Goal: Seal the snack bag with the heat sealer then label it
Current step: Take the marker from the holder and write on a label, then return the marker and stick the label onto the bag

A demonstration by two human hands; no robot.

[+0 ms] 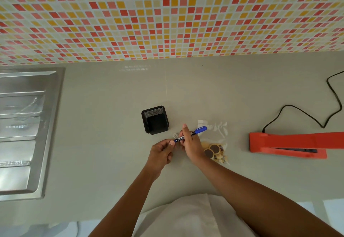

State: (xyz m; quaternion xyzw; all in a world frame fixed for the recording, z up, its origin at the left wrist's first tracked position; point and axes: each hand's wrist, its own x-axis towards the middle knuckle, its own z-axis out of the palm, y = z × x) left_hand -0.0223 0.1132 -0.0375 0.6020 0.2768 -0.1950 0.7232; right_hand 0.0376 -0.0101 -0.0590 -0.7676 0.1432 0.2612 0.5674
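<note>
A clear snack bag (pixel 216 140) with round biscuits lies flat on the grey counter, just right of my hands. Above it I hold a blue marker (pixel 193 134), lying slanted. My right hand (pixel 191 143) grips its middle, with the blue cap pointing up and right. My left hand (pixel 162 152) pinches the marker's lower left end between thumb and fingers. The red heat sealer (pixel 290 144) rests further right on the counter, its jaw slightly raised and its black cord (pixel 316 119) trailing toward the back right.
A black mesh pen holder (pixel 155 119) stands just behind my left hand. A steel sink with drainboard (pixel 28 130) fills the left side. The tiled wall runs along the back. The counter's front edge is near my body.
</note>
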